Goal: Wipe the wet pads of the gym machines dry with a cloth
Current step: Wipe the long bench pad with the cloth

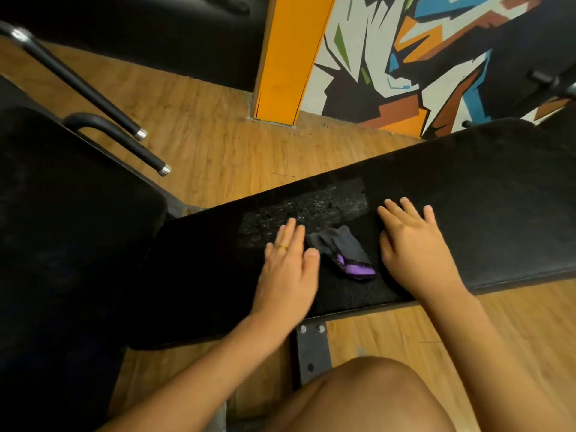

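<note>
Looking down: I see a black padded bench [467,194] running from lower left to upper right across a wooden floor [218,145].
Left hand: my left hand [288,266] lies flat on the bench, fingers spread open and holding nothing; a yellow ring [283,247] sits on one finger.
Right hand: my right hand [411,241] is also flat on the pad, fingers splayed wide, gripping nothing.
Cloth: a crumpled grey cloth [341,249] with a purple patch lies on the bench between my two hands, just beside the left thumb; I cannot tell whether it touches either hand.
Wet patch: a strip of droplets [311,207] glistens on the pad just beyond the cloth, ahead of the left fingertips.
Second pad: another black pad [62,213] fills the left side, with two black handles [124,145] above it.
Background: an orange post [290,57] and a painted wall [420,51].
Foreground: my bare knee [358,397] and the bench's metal bracket [311,350].
</note>
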`<state>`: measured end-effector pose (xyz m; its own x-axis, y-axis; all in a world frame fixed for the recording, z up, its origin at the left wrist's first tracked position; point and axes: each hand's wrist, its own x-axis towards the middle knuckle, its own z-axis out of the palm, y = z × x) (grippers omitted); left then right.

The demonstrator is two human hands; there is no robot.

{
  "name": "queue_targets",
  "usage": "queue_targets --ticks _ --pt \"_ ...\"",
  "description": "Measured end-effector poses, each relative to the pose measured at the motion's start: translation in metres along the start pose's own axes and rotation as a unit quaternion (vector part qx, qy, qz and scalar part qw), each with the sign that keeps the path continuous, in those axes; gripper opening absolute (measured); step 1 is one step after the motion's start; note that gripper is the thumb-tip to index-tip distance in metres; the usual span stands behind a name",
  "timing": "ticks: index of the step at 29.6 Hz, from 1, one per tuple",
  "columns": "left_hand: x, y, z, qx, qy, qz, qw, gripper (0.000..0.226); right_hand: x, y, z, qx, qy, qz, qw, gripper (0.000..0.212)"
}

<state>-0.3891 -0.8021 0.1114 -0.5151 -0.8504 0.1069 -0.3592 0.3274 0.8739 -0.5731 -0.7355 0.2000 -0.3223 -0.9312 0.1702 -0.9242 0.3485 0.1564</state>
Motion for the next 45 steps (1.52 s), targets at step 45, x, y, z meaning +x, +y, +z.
queue_targets --ticks 45 --pt "-0.006 -0.031 0.008 0.062 -0.014 0.005 0.998 0.051 -0.006 -0.008 0.002 -0.043 0.014 0.003 0.999 0.048"
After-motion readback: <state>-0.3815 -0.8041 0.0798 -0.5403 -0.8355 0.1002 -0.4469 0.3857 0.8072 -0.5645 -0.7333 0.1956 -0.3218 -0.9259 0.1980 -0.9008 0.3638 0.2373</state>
